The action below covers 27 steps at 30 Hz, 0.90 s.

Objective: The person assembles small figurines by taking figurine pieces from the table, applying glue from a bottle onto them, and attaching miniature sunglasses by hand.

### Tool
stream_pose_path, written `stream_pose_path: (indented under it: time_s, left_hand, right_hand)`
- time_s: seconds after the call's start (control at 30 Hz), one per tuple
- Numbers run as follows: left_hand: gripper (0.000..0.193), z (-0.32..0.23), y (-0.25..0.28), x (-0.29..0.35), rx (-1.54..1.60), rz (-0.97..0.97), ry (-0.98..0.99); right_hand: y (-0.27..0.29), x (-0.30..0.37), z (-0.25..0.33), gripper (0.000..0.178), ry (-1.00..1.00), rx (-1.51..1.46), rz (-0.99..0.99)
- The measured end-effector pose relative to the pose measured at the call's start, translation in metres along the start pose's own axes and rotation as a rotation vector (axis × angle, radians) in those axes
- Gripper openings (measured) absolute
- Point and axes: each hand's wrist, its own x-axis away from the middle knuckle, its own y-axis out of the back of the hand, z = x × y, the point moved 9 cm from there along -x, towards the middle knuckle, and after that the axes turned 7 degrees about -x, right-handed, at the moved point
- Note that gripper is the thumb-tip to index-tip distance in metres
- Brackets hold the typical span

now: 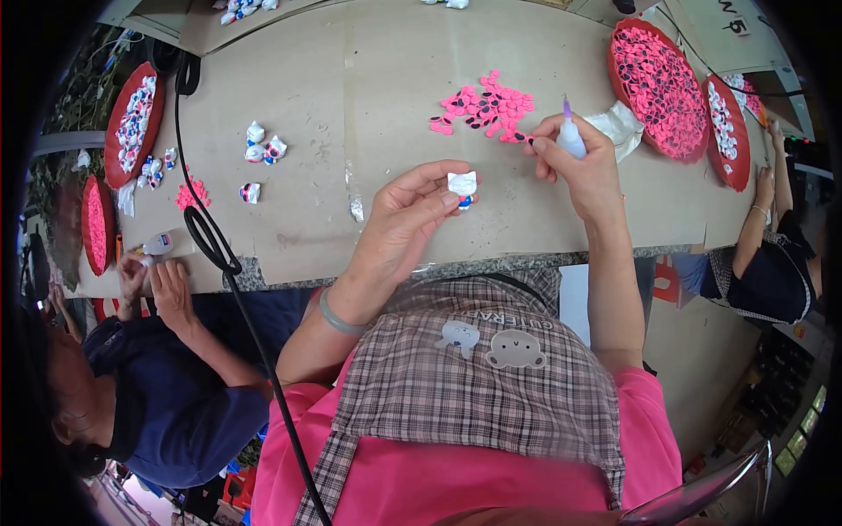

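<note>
My left hand (pixel 405 210) pinches a small white cat-shaped figurine (pixel 462 183) with a blue lower body between thumb and fingers, above the table. Over to the right, my right hand (pixel 589 172) is closed round a white squeeze bottle (pixel 571 138), its narrow purple nozzle pointing up and away from me. The right fingertips also reach a small pink piece (pixel 517 138) with a dark spot, at the edge of a loose pile of pink pieces (pixel 487 103); whether they grip it, I cannot tell.
Several figurines (pixel 265 145) lie to the left on the table (pixel 351 105). A red tray (pixel 621 74) of pink pieces stands at the far right by a white cloth (pixel 624 127). A black cable (pixel 207 230) hangs at left. Co-workers sit on both sides, one with hands (pixel 169 294) at the table.
</note>
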Motion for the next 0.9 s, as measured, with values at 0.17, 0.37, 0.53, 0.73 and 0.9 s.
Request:
stream_pose_path:
  time_s: [0.17,0.37,0.53,0.73,0.9]
  left_hand:
    - [0.033,-0.004,-0.002,0.0,-0.01,-0.061,-0.035]
    - [0.033,-0.004,-0.004,0.001,-0.152,-0.054,-0.062]
    - [0.031,-0.013,-0.012,0.003,-0.301,-0.026,-0.138]
    - [0.03,-0.018,-0.014,0.005,-0.411,-0.033,-0.195]
    - [0.029,-0.017,-0.014,0.005,-0.455,-0.029,-0.251]
  right_hand:
    - [-0.029,0.029,0.004,0.008,-0.042,-0.22,0.121]
    - [-0.058,0.043,0.005,0.008,-0.063,-0.236,0.25]
    - [-0.059,0.043,-0.001,0.01,-0.094,-0.172,0.231]
    - [-0.057,0.046,-0.008,0.01,-0.107,-0.15,0.185]
    - [-0.057,0.05,-0.009,0.012,-0.095,-0.093,0.115]
